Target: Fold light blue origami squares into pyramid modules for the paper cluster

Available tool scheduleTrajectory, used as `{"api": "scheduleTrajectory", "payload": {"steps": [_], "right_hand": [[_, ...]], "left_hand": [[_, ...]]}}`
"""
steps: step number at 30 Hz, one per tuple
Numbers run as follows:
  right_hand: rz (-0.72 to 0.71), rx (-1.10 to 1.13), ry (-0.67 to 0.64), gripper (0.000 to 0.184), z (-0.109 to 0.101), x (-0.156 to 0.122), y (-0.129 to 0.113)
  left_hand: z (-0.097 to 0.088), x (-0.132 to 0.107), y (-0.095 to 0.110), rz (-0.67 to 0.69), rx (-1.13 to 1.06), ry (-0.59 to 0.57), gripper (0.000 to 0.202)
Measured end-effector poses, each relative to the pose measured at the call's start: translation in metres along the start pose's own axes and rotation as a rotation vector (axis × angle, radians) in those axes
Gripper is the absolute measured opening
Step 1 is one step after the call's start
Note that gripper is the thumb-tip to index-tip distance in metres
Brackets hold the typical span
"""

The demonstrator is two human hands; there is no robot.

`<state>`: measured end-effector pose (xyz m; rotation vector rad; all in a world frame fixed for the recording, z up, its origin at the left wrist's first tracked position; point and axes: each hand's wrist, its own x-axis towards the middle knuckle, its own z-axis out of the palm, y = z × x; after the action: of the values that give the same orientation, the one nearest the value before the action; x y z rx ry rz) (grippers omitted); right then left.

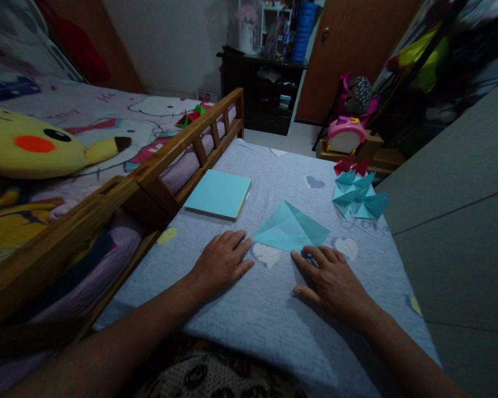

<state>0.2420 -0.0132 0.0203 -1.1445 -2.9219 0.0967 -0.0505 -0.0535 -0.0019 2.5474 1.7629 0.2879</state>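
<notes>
Grip of left hand [222, 262]: fingers apart, palm flat on the grey-blue heart-print bed sheet [265, 315], fingertips just beside the left corner of the light-blue folded paper triangle [290, 228]. Right hand [334, 279] likewise spread flat, holding nothing, index tip at the triangle's near corner (contact unclear, dim light). A light-blue square paper stack [219, 193] lies far left.

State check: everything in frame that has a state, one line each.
left hand: open, flat on the sheet, palm down, beside the folded paper at its left corner.
right hand: open, flat, fingertips at that paper's near edge.
folded paper: creased, lying flat.
paper stack: unfolded, squared up.
blue pieces: folded, piled together.
red pieces: folded, behind the blue ones.
door: looks shut.
</notes>
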Motion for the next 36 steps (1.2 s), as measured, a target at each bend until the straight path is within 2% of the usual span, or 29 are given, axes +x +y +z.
{"api": "scheduleTrajectory", "payload": {"steps": [8, 17, 22, 24, 26, 31, 33, 36], "right_hand": [[0.041, 0.005, 0.059, 0.056, 0.001, -0.019, 0.012], [0.076, 0.060, 0.060, 0.044, -0.004, -0.025, 0.016], [0.098, 0.095, -0.007, 0.032, -0.016, -0.020, 0.021], [0.124, 0.141, -0.051, 0.021, -0.023, -0.013, 0.024], [0.161, 0.185, -0.070, 0.019, -0.025, -0.004, 0.025], [0.361, 0.133, 0.082, 0.025, -0.005, 0.020, 0.025], [0.382, 0.157, 0.119, 0.024, 0.007, 0.026, 0.024], [0.357, 0.223, 0.191, 0.011, 0.019, 0.028, 0.019]], "left_hand": [[0.003, -0.002, -0.003, 0.017, 0.015, 0.022, 0.037], [0.005, -0.003, -0.004, 0.016, 0.023, 0.017, 0.038], [0.004, -0.003, -0.003, 0.018, 0.024, 0.010, 0.038], [0.002, -0.002, -0.002, 0.014, 0.029, -0.006, 0.038], [-0.003, 0.000, 0.001, 0.003, 0.023, -0.022, 0.038], [-0.013, 0.009, 0.011, -0.003, -0.053, -0.020, 0.044], [-0.013, 0.016, 0.017, 0.029, -0.130, -0.016, 0.051], [-0.009, 0.029, 0.026, 0.067, -0.280, -0.044, 0.061]]}}
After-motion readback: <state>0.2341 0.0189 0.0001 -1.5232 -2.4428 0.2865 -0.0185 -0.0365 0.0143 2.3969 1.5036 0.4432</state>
